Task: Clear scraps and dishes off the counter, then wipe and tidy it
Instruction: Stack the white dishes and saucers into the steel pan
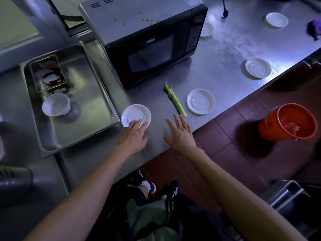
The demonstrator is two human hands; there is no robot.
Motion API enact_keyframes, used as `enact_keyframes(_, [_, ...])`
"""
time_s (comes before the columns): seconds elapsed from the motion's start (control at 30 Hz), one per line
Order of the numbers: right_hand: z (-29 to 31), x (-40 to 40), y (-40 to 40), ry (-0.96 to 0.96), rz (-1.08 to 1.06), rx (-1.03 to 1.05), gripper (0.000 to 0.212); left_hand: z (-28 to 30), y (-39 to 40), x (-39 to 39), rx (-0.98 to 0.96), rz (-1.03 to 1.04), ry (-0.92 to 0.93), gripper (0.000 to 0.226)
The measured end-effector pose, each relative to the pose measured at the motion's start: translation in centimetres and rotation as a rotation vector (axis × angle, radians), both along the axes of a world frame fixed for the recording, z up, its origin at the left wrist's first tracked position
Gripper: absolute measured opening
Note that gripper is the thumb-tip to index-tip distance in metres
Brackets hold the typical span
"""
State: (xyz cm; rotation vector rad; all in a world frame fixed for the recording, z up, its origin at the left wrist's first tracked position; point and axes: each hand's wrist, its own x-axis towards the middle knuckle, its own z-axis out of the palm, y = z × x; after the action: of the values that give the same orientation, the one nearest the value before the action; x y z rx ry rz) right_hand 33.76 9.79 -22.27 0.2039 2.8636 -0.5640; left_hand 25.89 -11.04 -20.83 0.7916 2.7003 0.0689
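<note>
left hand (134,134) fingers on near rim of saucer (136,115), lightly curled over the edge; grip or mere touch, cannot tell. right hand (179,134) flat, fingers spread, holding nothing, fingertips just short of the green stalk (173,98) lying at its 12 o'clock. second saucer (200,101) at stalk's 3 o'clock. microwave (151,44) reads "haier"; green bits on its top. tray (97,101) at 9 o'clock holds a cup (55,105). orange bucket (288,122) on floor, 3 o'clock.
</note>
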Motion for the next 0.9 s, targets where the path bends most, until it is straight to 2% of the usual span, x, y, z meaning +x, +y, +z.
enact_keyframes(0.37, [-0.5, -1.6, 1.8, -0.054, 0.001, 0.054, 0.076, -2.3, 1.5, -4.3, -0.036, 0.089, -0.102, 0.073])
enact_keyframes(0.53, [-0.4, -3.9, 2.0, -0.092, 0.054, 0.082, 0.074, -3.5, 2.1, -7.1, -0.022, 0.131, -0.091, 0.079])
enact_keyframes(0.9, [-1.7, -7.1, 1.3, -0.119, 0.025, 0.075, 0.073, -5.3, 1.6, -9.5, -0.058, 0.135, -0.242, 0.114])
